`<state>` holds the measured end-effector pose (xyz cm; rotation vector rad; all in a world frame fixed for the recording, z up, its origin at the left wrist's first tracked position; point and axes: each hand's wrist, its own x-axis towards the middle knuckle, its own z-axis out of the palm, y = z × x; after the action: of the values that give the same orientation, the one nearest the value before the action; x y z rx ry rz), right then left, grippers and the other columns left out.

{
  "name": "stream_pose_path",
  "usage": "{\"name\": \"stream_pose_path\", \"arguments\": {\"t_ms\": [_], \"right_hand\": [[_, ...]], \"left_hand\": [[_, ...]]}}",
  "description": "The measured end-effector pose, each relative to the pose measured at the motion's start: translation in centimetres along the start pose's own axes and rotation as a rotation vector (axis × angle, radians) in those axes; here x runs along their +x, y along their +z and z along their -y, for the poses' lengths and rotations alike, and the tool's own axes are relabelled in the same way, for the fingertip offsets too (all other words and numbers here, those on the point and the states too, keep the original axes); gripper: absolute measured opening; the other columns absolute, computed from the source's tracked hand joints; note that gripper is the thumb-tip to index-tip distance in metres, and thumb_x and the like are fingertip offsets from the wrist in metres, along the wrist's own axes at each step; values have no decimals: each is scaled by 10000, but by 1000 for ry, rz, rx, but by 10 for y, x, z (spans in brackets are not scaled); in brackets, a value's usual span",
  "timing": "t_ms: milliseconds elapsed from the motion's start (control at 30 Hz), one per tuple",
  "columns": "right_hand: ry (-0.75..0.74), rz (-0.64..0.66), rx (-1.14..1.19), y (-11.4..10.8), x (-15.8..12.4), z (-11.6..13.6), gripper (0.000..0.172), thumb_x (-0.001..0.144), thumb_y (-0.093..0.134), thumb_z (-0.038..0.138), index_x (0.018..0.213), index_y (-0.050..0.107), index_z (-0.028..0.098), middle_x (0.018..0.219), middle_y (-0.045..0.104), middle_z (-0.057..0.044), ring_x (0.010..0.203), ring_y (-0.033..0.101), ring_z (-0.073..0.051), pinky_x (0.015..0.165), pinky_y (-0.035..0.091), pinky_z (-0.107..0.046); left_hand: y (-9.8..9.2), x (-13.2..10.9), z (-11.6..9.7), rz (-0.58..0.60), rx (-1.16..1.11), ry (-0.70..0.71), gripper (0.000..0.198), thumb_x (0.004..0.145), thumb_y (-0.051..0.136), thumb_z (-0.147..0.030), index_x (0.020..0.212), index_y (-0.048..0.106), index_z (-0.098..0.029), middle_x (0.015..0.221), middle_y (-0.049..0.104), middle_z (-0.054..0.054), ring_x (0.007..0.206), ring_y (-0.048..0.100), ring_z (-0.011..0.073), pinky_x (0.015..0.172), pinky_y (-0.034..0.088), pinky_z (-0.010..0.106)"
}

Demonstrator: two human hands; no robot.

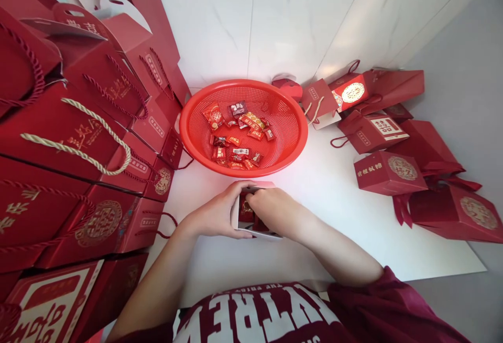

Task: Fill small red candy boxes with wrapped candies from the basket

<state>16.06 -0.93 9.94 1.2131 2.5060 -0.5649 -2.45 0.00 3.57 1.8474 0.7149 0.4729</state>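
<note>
From the head view, we are looking down on a white tabletop [338, 201]. We are seeing the left hand [214, 216] wrapping closed around the left side of a small open box [247, 209], which is sitting on the tabletop between both hands, close to the person. The right hand [277, 211] is dipping its curled fingers into the box's mouth; we cannot tell whether they are pinching anything. Just beyond the box, a red mesh basket [283, 117] is holding wrapped candies [236, 141]. Red gift bags [78, 138] are standing stacked on the left, and more red bags [387, 172] are lying on the right.
</note>
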Motion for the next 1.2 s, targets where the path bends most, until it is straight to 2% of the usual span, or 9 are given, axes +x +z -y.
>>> {"name": "stream_pose_path", "arguments": {"t_ms": [200,400,633,833,933,1000,1100,1133,1200], "right_hand": [[-99,-55,7,-3,-7,-3,185,906,575,56,974,745,84,986,738,-172,886,726,-250,738,512,-276],[-148,122,-10,-2,-3,0,180,905,580,89,921,759,95,840,744,-144,769,718,-237,680,486,-278],[-78,176,31,2,0,4,202,913,562,100,951,759,78,819,734,-159,751,709,-226,680,477,-275],[-118,186,86,-1,-3,1,171,861,582,74,882,752,83,798,724,-136,683,673,-193,616,446,-257],[-212,75,207,-16,-16,-15,224,838,543,39,857,745,134,766,720,-69,626,631,-160,586,427,-245],[-202,-151,307,-27,-25,-30,303,861,481,23,929,740,165,838,734,-46,690,644,-155,640,450,-243],[-43,-563,367,-39,-24,-58,345,938,405,63,1051,713,168,1025,737,-62,894,669,-178,794,480,-269],[11,-623,354,-42,-19,-67,341,957,395,84,1072,706,164,1059,733,-67,934,668,-185,821,480,-275],[77,-543,275,-47,-3,-82,343,977,388,106,1108,701,162,1098,728,-72,978,666,-192,843,478,-273]], "left_hand": [[0,0,3,9,-26,-8,1030,593,914,-290,1445,335,-269,1478,462,134,1377,465,348,1145,394,522],[0,0,1,19,-87,8,1052,572,926,-270,1452,349,-280,1511,443,141,1383,463,364,1144,384,546],[0,-1,-2,27,-105,-37,1033,593,918,-261,1446,336,-276,1511,435,143,1377,476,342,1151,382,518],[0,-2,-2,31,-144,-39,1005,600,917,-264,1424,343,-272,1489,455,142,1355,501,337,1122,415,490],[0,-2,-1,31,-137,-39,1029,594,919,-269,1436,327,-268,1469,467,138,1348,504,333,1121,415,489],[0,-3,0,25,-137,-50,1048,590,922,-270,1445,315,-273,1462,467,133,1343,508,329,1114,422,493],[1,-3,0,31,-181,-36,1022,603,917,-256,1437,327,-277,1479,451,135,1372,481,322,1122,414,493],[2,-3,0,32,-191,-30,1016,604,916,-253,1435,332,-276,1488,442,139,1382,471,322,1127,406,496],[2,-3,-1,32,-195,-29,1011,602,917,-242,1431,338,-273,1506,421,148,1394,457,324,1127,403,499]]}}
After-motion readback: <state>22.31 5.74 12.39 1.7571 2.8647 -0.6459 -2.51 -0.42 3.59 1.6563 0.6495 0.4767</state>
